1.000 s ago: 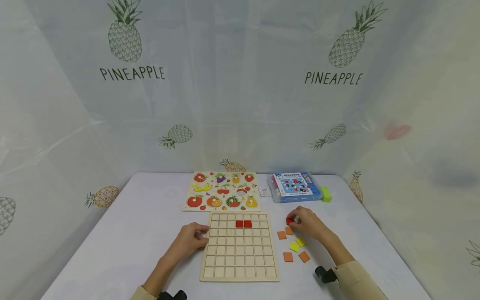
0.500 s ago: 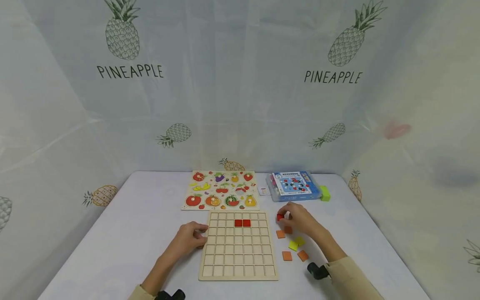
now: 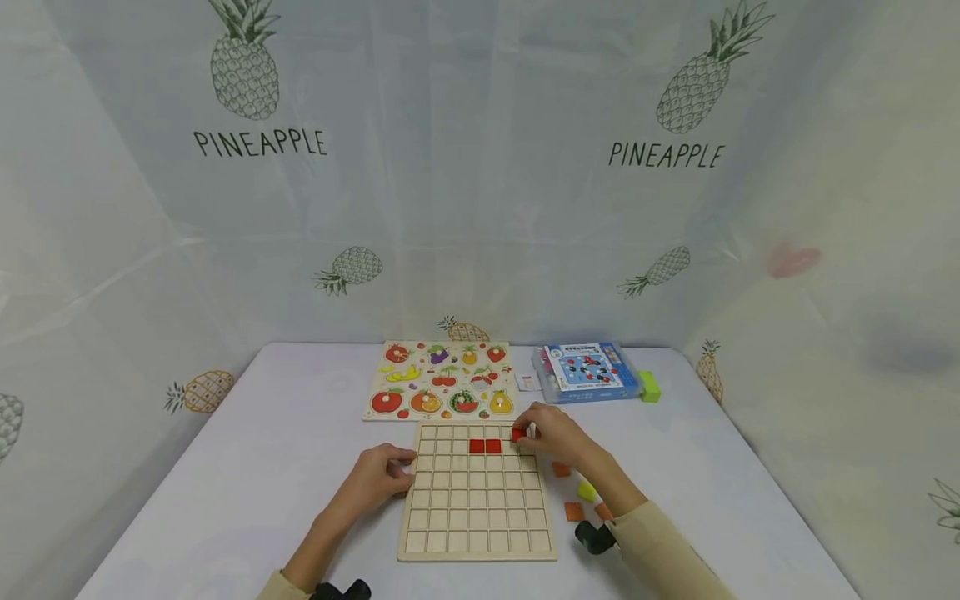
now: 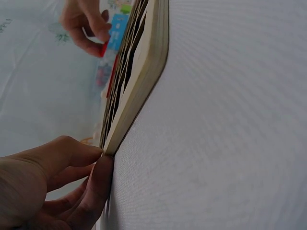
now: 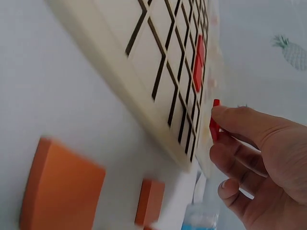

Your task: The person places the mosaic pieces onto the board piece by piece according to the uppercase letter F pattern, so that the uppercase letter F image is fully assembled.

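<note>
A wooden grid board [image 3: 478, 542] lies on the table, with two red square tiles [image 3: 477, 447] side by side in its second row from the far edge. My left hand [image 3: 375, 479] holds the board's left edge; in the left wrist view its thumb and a finger [image 4: 101, 175] meet at the rim. Between thumb and fingertips my right hand [image 3: 558, 433] pinches another red tile [image 5: 215, 120], over the board's far right corner. In the right wrist view that tile is raised above the grid and tilted, with the other fingers loosely bent below it.
Orange tiles [image 3: 573, 512] and a yellow tile [image 3: 587, 492] lie right of the board, partly hidden by the right arm. Behind stand a fruit puzzle board [image 3: 405, 400], a blue-and-clear box [image 3: 592, 396], a small card [image 3: 528, 382] and a green block [image 3: 649, 387].
My right hand has carried the red tile leftward, from beside the board to over its far right corner. The left hand stays at the board's left edge.
</note>
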{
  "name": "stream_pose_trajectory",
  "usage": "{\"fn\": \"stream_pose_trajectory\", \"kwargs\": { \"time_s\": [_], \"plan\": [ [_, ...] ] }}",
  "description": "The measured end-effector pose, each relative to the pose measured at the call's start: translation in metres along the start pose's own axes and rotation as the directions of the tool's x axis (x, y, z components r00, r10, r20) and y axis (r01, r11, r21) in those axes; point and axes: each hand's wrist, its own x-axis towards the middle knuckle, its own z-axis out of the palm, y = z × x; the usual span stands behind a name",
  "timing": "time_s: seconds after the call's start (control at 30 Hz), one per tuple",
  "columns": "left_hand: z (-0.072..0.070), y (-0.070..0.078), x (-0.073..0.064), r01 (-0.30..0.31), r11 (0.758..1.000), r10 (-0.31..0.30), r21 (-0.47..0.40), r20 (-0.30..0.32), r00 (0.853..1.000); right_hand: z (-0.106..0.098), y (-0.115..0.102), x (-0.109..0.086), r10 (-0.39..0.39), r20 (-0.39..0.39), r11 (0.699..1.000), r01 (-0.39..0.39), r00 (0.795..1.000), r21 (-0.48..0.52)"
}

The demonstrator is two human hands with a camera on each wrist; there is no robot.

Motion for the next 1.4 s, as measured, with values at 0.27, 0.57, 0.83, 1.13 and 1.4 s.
{"fn": "stream_pose_trajectory", "kwargs": {
  "time_s": [0.27,0.57,0.83,1.13,1.4],
  "plan": [
    [0.001,-0.002,0.000,0.010,1.000,-0.010,-0.003,0.003,1.000,0.016,-0.022,0.013,-0.094,0.024,0.995,0.095,0.995,-0.033],
    [-0.001,0.001,-0.002,0.003,1.000,-0.003,-0.009,-0.002,1.000,0.031,-0.045,0.025,-0.152,0.014,0.986,0.153,0.988,-0.063],
    [-0.002,0.000,-0.002,-0.008,1.000,0.009,-0.015,0.012,1.000,0.042,-0.059,0.034,-0.148,0.021,0.984,0.150,0.989,-0.101],
    [-0.001,0.001,-0.001,0.011,1.000,-0.010,-0.027,0.008,1.000,0.045,-0.068,0.038,-0.121,0.026,0.987,0.123,0.992,-0.100],
    [-0.001,0.002,-0.002,-0.006,1.000,0.006,0.003,0.009,1.000,0.048,-0.068,0.037,-0.119,0.015,0.988,0.120,0.993,-0.096]
  ]
}}
